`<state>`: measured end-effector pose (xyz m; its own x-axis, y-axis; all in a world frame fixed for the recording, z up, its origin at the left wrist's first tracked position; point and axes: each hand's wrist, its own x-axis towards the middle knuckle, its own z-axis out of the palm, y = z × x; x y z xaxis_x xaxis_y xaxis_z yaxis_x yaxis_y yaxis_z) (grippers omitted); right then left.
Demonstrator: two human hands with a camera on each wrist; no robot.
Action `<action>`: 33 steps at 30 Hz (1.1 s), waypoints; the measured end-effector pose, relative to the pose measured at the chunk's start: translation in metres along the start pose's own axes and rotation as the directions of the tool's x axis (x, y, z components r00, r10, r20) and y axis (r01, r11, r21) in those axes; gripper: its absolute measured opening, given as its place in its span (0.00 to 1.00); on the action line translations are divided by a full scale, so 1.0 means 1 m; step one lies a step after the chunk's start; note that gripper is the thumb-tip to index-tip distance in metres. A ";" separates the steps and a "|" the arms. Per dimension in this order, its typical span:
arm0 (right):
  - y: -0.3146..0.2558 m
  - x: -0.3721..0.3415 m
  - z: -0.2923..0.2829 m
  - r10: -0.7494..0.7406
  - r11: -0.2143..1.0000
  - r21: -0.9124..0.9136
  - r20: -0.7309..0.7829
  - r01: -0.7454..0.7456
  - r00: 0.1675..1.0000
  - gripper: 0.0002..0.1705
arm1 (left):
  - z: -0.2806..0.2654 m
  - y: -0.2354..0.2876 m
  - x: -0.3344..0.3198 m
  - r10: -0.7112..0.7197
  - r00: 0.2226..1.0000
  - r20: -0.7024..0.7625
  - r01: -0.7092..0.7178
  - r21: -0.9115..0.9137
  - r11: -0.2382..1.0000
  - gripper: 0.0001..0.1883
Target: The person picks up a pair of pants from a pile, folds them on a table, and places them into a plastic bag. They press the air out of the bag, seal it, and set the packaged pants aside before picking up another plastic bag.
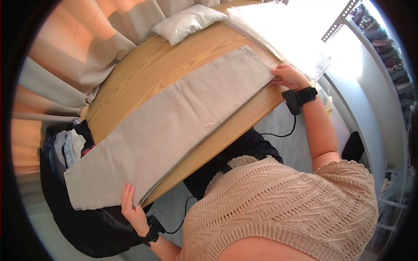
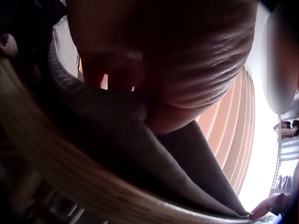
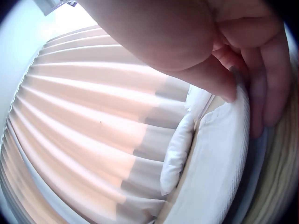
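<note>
Diagonally across mid-frame on the surface, the beige trousers need even tension, my left hand pinching their edge lower left, my right hand their hem upper right.

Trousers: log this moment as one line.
trousers: folded lengthwise, along table | right hand: pinches leg end | left hand: grips edge near waist | pillow: beside curtain

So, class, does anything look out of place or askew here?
Slightly odd: the beige trousers aren't fully on the table; their wide end juts out over the black bag. Nothing looks spilled or damaged.
</note>
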<state>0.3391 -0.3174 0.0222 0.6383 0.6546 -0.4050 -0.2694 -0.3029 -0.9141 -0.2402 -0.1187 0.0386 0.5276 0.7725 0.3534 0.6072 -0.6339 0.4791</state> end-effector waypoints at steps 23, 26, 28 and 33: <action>-0.091 -0.018 0.045 -0.550 0.824 -0.132 0.046 0.551 0.834 0.26 | -0.003 0.020 0.019 -0.026 0.976 0.218 0.040 -0.061 0.997 0.30; -0.135 -0.026 0.022 -0.714 0.666 -0.189 0.116 0.721 0.690 0.26 | -0.016 0.064 0.047 -0.024 0.989 0.143 0.051 -0.187 0.981 0.28; -0.155 -0.022 -0.005 -0.761 0.632 -0.133 0.084 0.764 0.644 0.25 | -0.015 0.092 0.057 -0.037 0.998 0.046 0.045 -0.205 0.978 0.29; -0.166 0.000 -0.079 -0.711 0.701 -0.176 -0.112 0.691 0.694 0.26 | 0.029 0.132 0.060 0.099 0.977 0.191 -0.048 -0.252 0.966 0.26</action>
<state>0.4412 -0.3220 0.1748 0.7150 0.5925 0.3711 0.3787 0.1180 -0.9180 -0.1112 -0.1568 0.0999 0.6887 0.6846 0.2387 0.4115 -0.6402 0.6487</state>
